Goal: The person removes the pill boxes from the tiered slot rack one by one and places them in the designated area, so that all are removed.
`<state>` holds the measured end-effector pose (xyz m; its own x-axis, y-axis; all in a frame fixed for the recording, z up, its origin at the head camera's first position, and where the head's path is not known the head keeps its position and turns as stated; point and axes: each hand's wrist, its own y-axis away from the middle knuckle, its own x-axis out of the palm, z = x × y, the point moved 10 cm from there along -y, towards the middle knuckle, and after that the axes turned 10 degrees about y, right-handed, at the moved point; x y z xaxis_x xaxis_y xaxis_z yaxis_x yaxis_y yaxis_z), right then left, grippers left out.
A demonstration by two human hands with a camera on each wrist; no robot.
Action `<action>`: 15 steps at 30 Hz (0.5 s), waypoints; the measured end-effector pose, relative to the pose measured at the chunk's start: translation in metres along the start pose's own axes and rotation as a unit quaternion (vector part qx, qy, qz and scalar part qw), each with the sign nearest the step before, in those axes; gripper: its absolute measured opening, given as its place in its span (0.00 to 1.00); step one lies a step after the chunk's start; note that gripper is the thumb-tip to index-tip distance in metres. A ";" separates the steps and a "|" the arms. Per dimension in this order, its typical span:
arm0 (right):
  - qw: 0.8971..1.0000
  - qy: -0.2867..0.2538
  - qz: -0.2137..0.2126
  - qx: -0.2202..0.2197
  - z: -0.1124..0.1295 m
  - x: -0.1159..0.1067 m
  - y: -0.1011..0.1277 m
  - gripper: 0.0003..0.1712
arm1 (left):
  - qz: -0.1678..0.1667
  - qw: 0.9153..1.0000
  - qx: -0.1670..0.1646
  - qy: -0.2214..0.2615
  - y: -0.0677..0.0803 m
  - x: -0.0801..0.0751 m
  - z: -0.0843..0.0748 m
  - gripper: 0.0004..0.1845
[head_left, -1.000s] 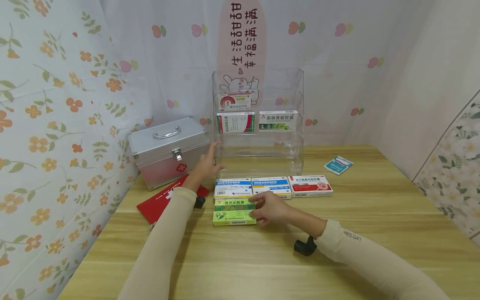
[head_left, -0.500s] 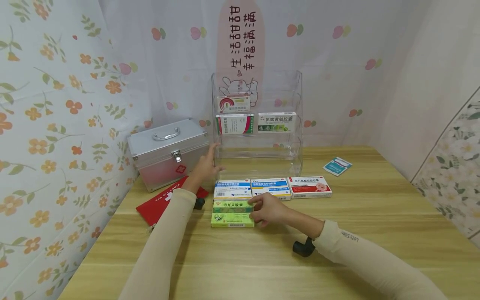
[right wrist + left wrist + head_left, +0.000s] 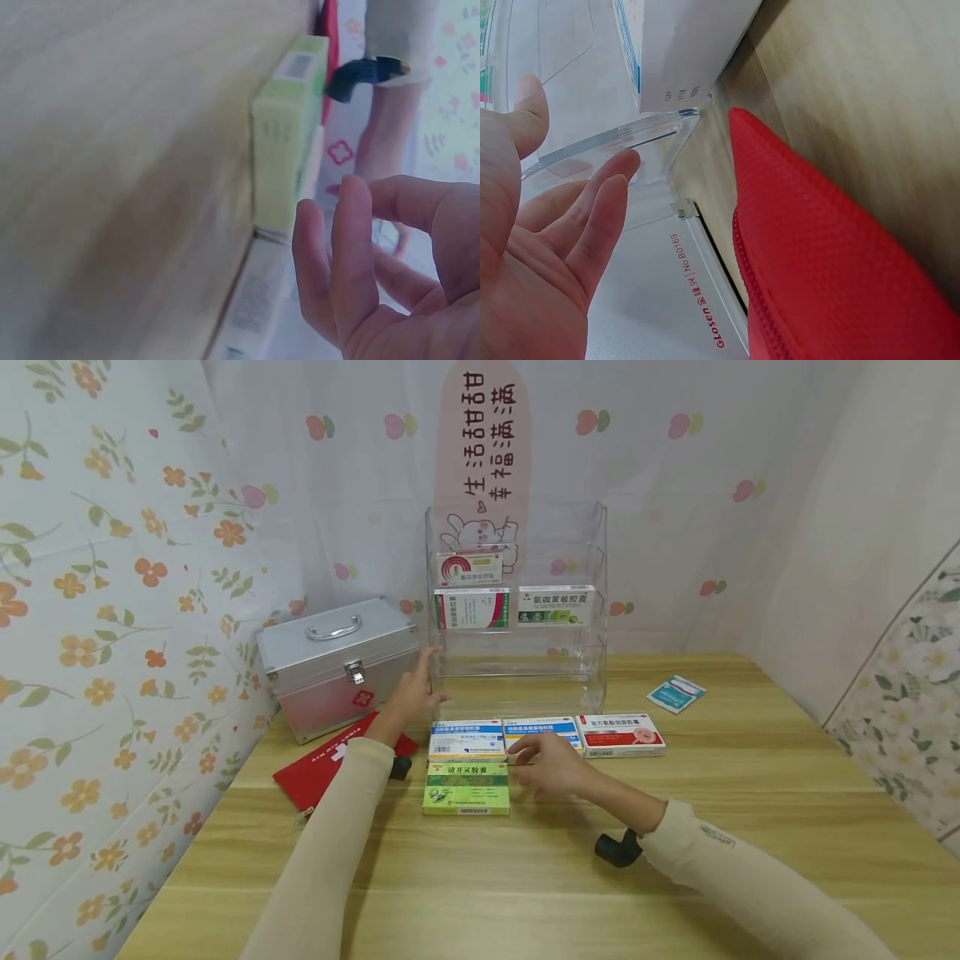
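Left hand [image 3: 411, 692]: fingers straight, spread, resting against left edge of clear acrylic rack [image 3: 516, 610], holding nothing.
Right hand [image 3: 551, 764]: fingers loosely curled, slightly apart, over middle blue-white box [image 3: 542, 732], gripping nothing; green box [image 3: 466, 788] just left of it, flat on table [image 3: 750, 827].
Left blue-white box [image 3: 467, 739], red-white box [image 3: 621, 732] in same row.
Silver case [image 3: 337, 662], red pouch [image 3: 322, 764] far left.
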<state>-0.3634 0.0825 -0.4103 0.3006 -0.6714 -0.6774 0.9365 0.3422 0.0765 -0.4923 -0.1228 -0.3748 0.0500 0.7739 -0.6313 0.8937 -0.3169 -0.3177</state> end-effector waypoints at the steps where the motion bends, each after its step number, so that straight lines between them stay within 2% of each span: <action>1: 1.000 0.005 -0.003 -0.010 0.002 -0.004 0.000 0.18 | 0.001 1.000 0.001 0.001 0.000 0.000 0.000 0.49; 4: 0.999 0.020 -0.019 -0.042 0.010 -0.018 0.001 0.19 | 0.001 1.000 0.000 0.003 -0.001 0.001 0.001 0.49; 7: 0.998 0.025 -0.034 -0.054 0.013 -0.031 0.001 0.21 | 0.002 1.000 -0.006 0.001 -0.001 0.002 0.003 0.50; 15: 0.995 0.044 -0.083 -0.043 0.010 -0.064 -0.003 0.23 | 0.007 1.000 -0.016 -0.003 -0.001 0.002 0.004 0.50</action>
<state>-0.3841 0.1176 -0.3595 0.1232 -0.6645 -0.7370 0.9518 0.2892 -0.1017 -0.4954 -0.1231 -0.3789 0.0601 0.7665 -0.6394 0.9064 -0.3103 -0.2868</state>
